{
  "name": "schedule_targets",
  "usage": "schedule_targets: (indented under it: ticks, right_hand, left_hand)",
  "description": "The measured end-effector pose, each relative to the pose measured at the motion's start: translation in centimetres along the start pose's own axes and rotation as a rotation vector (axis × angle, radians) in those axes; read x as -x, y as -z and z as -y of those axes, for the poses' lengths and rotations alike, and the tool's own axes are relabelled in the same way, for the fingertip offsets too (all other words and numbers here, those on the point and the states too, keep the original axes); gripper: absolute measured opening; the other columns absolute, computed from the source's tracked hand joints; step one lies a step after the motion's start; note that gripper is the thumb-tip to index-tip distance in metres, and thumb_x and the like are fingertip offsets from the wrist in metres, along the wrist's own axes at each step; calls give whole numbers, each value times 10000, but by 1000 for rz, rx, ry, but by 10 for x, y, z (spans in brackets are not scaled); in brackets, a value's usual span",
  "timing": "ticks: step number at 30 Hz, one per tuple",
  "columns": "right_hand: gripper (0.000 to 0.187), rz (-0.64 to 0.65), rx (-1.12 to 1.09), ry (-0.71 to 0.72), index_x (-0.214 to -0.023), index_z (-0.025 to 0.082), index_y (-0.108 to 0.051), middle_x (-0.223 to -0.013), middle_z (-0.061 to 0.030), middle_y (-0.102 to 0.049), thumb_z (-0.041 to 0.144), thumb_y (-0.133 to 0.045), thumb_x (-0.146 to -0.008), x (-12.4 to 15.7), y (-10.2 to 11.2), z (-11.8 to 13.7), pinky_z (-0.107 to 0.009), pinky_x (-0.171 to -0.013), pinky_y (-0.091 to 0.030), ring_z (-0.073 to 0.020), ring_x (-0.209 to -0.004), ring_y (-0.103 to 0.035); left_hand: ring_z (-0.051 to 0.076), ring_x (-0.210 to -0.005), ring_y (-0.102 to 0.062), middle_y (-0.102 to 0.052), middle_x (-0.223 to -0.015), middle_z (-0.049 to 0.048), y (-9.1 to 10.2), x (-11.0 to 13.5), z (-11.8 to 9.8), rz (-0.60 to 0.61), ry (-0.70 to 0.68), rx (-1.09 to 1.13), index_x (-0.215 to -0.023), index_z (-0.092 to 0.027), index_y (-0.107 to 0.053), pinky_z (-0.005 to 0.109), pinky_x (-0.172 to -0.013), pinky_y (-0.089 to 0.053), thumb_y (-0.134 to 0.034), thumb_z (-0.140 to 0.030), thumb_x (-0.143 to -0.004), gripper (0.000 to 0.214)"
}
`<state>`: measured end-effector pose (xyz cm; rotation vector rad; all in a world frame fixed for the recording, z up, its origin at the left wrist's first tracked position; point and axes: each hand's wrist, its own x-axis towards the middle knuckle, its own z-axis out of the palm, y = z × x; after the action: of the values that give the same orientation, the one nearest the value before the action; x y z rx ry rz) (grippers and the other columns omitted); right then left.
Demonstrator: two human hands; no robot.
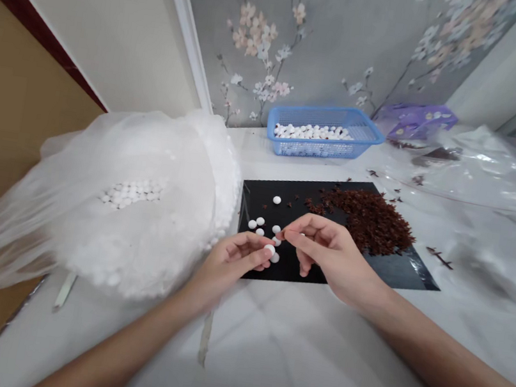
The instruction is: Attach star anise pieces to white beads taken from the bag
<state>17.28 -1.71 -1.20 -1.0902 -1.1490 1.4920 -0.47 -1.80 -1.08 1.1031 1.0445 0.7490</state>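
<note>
Between the thumb and fingers of my left hand [239, 255] is a small white ball [269, 249]. My right hand [322, 248] is pinched just to the right of it, with a tiny reddish-brown piece [279, 235] showing at its fingertips. Both hands are over a black sheet [258, 192]. Several loose white balls [260, 222] lie on the sheet near my left fingertips. A heap of small brown, spiky pieces [374, 222] covers the sheet's right part, behind my right hand.
A blue plastic basket [275, 144] of white balls, some with brown bits, stands by the wall. Left is a big translucent bag [153, 242] full of white balls. Clear plastic bags [484, 169] and a purple packet [418, 122] lie at the right on the white table [272, 357].
</note>
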Motion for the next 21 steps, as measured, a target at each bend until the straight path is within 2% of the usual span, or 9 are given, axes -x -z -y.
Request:
schedule_targets:
  ticks: [3,6,13,16,21]
  right_hand:
    - [247,-51,9,-18,-754,144,-638,-574,24,-572,355,-714,-648,-2,2,-4,-196,-390,-410,-47,-388,-448]
    - [253,-68,41,19,-790,150,-678,-551,21,-570,367,-699,-662,-3,3,-5,-202,-397,-410,-54,-394,-453]
    - [188,-137,327,124,-786,153,-704,-444,33,-519,314,-655,-702,0,3,0,-194,-365,-334,-55,-352,-410]
    - [196,-142,405,204,-842,150,-697,-532,10,-589,286,-637,-714,3,1,1,-196,-367,-325,-50,-370,-399]
    - [334,-84,550,382,-1079,177,-575,-759,-3,-673,200,-597,-747,7,-1,-2,-180,-398,-351,-36,-395,-387]
  left_hand:
    - [53,-693,-545,-631,-781,-11,1,0,0,-4,6,6,-844,-190,-654,158,-665,-430,-660,-312,-727,169]
    - [49,-709,-546,-634,-789,-17,1,0,-1,-2,18,28,-866,-206,-658,149,-671,-428,-673,-293,-718,172]
    - [60,-755,-563,-636,-858,-2,-2,4,-4,37,81,52,-886,-210,-656,169,-715,-441,-667,-305,-725,188]
    - [63,-755,-573,-633,-849,-5,-3,4,-3,38,90,48,-903,-210,-647,173,-718,-442,-668,-309,-723,207]
    - [70,-737,-590,-622,-758,-15,-4,4,-2,27,92,71,-830,-178,-627,165,-684,-436,-680,-301,-710,180]
